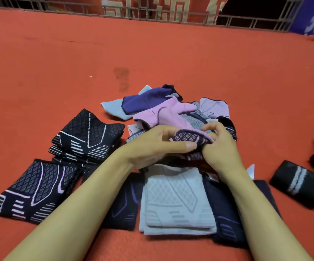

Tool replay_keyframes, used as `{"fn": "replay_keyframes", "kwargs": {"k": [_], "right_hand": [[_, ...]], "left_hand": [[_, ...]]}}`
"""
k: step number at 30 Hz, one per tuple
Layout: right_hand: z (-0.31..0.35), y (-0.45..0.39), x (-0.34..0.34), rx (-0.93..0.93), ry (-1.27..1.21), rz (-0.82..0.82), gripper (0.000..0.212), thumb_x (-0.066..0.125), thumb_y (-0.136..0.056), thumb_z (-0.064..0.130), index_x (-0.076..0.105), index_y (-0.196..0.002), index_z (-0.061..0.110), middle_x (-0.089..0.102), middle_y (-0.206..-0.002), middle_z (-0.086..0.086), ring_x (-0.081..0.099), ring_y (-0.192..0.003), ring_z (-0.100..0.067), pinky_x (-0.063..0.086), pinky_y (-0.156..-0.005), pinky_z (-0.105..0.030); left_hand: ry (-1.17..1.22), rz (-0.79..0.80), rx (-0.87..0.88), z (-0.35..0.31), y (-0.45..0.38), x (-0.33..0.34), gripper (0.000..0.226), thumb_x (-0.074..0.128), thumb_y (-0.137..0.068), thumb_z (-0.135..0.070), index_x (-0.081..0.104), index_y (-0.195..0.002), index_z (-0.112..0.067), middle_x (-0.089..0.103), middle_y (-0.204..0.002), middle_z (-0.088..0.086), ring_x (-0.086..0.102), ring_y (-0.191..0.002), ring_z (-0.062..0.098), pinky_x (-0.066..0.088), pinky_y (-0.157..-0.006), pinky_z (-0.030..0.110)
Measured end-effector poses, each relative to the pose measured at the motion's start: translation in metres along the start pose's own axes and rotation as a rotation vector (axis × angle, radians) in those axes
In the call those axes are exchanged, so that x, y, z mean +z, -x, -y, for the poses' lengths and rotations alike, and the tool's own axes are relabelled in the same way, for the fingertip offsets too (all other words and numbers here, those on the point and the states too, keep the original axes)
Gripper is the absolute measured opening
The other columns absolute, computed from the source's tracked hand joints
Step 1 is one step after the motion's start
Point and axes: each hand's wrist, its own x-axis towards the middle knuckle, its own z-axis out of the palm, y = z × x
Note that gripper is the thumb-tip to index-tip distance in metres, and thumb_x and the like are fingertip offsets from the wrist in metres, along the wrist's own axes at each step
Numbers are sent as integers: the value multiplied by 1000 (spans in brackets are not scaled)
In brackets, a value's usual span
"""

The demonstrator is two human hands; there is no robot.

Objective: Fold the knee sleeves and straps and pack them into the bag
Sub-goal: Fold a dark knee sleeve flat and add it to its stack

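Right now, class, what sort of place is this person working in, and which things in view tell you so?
Probably a floor-level work spot on a railed platform or stage, not a table: an orange-red carpet spreads wide, a metal railing edges it, and printed banners hang beyond. Knitted knee sleeves lie sorted on it.

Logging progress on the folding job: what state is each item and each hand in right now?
Black patterned sleeve: held in both hands.
Left hand: grips the sleeve.
Right hand: pinches the sleeve.
Grey sleeves: folded, stacked.
Black sleeves at left: folded flat.
Pink and purple pile: unfolded, jumbled.
Black strap: folded, apart at right.
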Motion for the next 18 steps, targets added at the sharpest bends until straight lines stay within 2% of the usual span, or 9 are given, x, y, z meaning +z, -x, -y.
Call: {"fn": "replay_keyframes", "kwargs": {"k": [1, 3, 5, 7, 9, 11, 13, 15, 18], "right_hand": [[-1, 0, -1, 8, -19, 7, 33, 61, -82, 5, 62, -107, 27, 72, -87, 6, 65, -78, -12, 48, -64, -23], [2, 3, 0, 18, -130, 66, 39, 55, -86, -5, 68, -108, 24, 75, -95, 7, 69, -84, -6, 53, -72, -19], [8, 7, 6, 34, -324, 116, 39, 51, -87, -9, 70, -102, 21, 76, -90, 2, 69, -82, -21, 55, -76, -34], [14, 9, 9, 108, -614, 211, 37, 47, -89, -15, 66, -104, 13, 73, -88, -6, 66, -84, -26, 55, -76, -37], [18, 12, 4, 136, -909, 474, 43, 45, -83, -18, 62, -118, 1, 68, -103, -16, 63, -97, -28, 54, -87, -36], [23, 18, -6, 113, -1084, 778, 57, 50, -72, -14, 63, -125, 3, 66, -117, -19, 66, -103, -28, 55, -93, -33], [19, 15, -16, 80, -1143, 916, 63, 60, -66, -4, 65, -128, 9, 65, -127, -18, 65, -111, -30, 52, -102, -38], [13, 9, -21, 80, -1148, 902, 62, 66, -69, 7, 61, -131, 12, 64, -132, -19, 63, -115, -34, 48, -106, -46], [6, 1, -17, 85, -895, 652, 50, 60, -71, 11, 65, -120, 17, 70, -117, -17, 64, -99, -34, 52, -88, -50]], "left_hand": [[-69, 9, 2, -2, 0, -1, 25, 70, -94, -4, 74, -118, -2, 75, -115, 20, 68, -107, 25, 53, -104, 43], [-357, -153, 28, -4, -3, -5, 15, 74, -89, 1, 75, -100, -10, 76, -89, 3, 64, -83, 11, 56, -82, 32], [-559, -370, 47, 0, -9, -11, 13, 72, -83, -5, 64, -79, -14, 59, -65, -14, 49, -61, 3, 43, -61, 21], [-605, -530, 73, 7, -13, -18, 17, 69, -84, -6, 55, -80, -16, 56, -65, -13, 43, -56, 3, 37, -57, 19], [-632, -586, 87, 12, -15, -21, 19, 62, -83, -4, 56, -88, -21, 61, -74, -11, 48, -60, 3, 38, -61, 21], [-563, -529, 91, 10, -14, -19, 26, 54, -80, 0, 64, -92, -21, 69, -82, -8, 59, -72, 3, 45, -69, 24], [-480, -465, 83, 5, -13, -14, 35, 48, -76, 3, 72, -91, -17, 75, -85, -2, 65, -81, 8, 52, -77, 29], [-357, -430, 90, 0, -11, -14, 40, 45, -75, 6, 77, -88, -16, 78, -90, 4, 71, -89, 18, 55, -84, 35], [31, -169, 64, -7, -7, -10, 47, 39, -75, 18, 73, -105, 3, 73, -108, 19, 70, -101, 29, 56, -86, 37]]}}
